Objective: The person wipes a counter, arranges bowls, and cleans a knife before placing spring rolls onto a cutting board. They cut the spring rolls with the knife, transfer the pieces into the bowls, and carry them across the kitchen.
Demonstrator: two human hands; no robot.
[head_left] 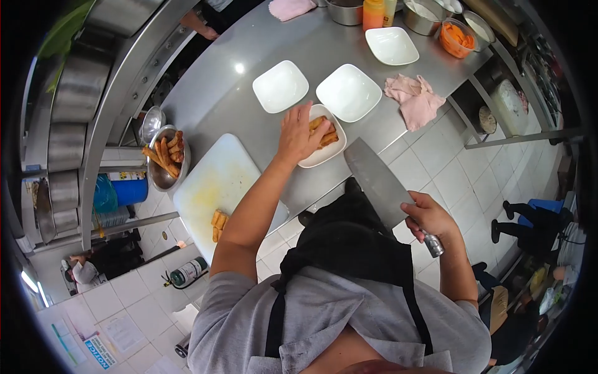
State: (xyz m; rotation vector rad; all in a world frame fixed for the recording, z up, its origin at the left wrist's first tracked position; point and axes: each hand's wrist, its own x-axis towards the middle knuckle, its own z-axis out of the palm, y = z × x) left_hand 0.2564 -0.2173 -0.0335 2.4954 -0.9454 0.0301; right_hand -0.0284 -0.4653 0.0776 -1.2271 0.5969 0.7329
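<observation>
My left hand (301,133) reaches over a small white bowl (337,152) that holds browned, cut fried rolls (327,138). Its fingers are stretched out and the thumb lies apart, over the rolls; the palm hides part of the bowl. In my right hand (430,217) is the handle of a large cleaver (381,181), held out past the table's front edge with its broad blade pointing toward the bowl. More cut rolls (218,223) lie at the near edge of a stained white cutting board (225,168), left of my left forearm.
White bowls (280,86) (349,93) (392,46) stand on the steel table (212,81). A pink cloth (415,101) hangs at its edge. A metal bowl (168,174) of whole fried rolls sits left. Sauce bottles (374,15) and an orange-filled tub (456,40) stand at the back; other people are nearby.
</observation>
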